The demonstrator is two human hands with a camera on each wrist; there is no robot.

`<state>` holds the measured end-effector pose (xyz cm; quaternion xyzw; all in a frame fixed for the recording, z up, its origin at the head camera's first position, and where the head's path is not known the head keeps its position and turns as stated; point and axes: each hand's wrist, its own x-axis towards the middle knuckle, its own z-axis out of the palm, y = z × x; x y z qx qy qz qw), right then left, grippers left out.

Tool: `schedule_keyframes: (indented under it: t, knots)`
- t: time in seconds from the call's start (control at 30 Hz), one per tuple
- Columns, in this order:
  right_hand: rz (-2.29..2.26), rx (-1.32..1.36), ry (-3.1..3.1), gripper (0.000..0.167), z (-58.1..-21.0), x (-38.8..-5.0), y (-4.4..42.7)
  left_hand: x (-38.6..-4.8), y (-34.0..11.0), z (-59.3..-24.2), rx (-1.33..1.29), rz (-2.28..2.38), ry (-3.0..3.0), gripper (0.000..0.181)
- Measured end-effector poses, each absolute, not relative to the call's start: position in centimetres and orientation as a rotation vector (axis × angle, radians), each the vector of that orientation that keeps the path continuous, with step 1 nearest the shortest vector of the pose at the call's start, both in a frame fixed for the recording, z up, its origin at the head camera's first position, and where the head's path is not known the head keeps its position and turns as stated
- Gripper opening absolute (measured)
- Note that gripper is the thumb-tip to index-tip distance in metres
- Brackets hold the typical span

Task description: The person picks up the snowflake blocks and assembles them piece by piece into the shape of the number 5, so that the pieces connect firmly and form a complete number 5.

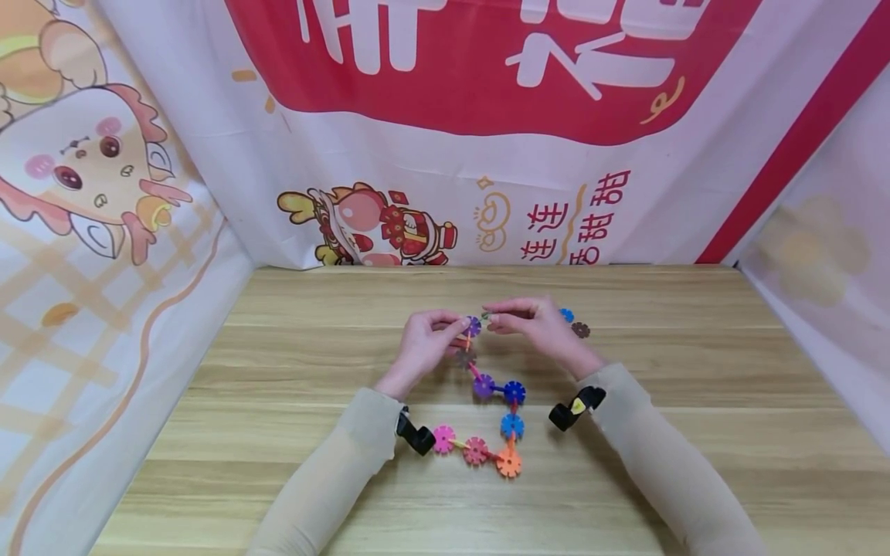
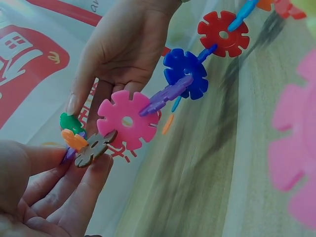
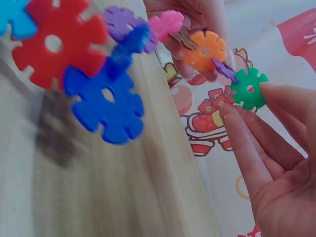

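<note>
A chain of colourful notched plastic discs zigzags over the wooden table. At its far end, my left hand [image 1: 426, 344] pinches a purple disc [image 1: 473, 326] between thumb and fingers. Joined to that disc is a green disc [image 3: 250, 89], which my right hand [image 3: 284, 153] holds by its edge with the fingertips. An orange disc [image 3: 205, 51] and a brown disc [image 2: 94, 149] follow close by the left fingers. Beyond them come a pink disc [image 2: 127, 120] and a dark blue disc [image 2: 185, 74]. The left palm is partly hidden in the right wrist view.
A loose blue disc [image 1: 566, 315] and a brown disc [image 1: 580, 330] lie just right of the right hand. The chain's near end has an orange disc [image 1: 509, 463] and a pink disc [image 1: 443, 439] by the left wrist. Printed cloth [image 1: 417, 170] hangs behind the table.
</note>
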<state>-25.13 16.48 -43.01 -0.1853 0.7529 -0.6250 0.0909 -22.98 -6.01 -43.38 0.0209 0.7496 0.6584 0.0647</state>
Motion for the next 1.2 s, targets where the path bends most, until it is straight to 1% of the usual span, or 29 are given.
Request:
schedule_keyframes:
  t: [0.3,0.43,0.67,0.97,1.2]
  knots:
    - [-1.890,-0.485,2.295,0.029,-44.0,-24.5,15.9,-23.0,-6.0,-43.6,0.038,1.976,2.313,0.017]
    - [-1.940,-0.411,2.320,0.032,-44.3,-24.4,15.4,-23.0,-5.9,-43.6,0.031,1.989,2.302,0.016]
    - [-2.052,-0.364,2.197,0.039,-44.5,-24.1,14.7,-22.9,-5.7,-43.7,0.053,2.015,2.322,0.014]
    - [-2.114,-0.377,2.172,0.035,-44.9,-23.8,14.1,-22.6,-5.7,-43.7,0.048,2.025,2.251,0.012]
    - [-2.125,-0.351,2.198,0.035,-45.0,-23.6,13.9,-22.6,-5.6,-43.7,0.051,2.019,2.275,0.012]
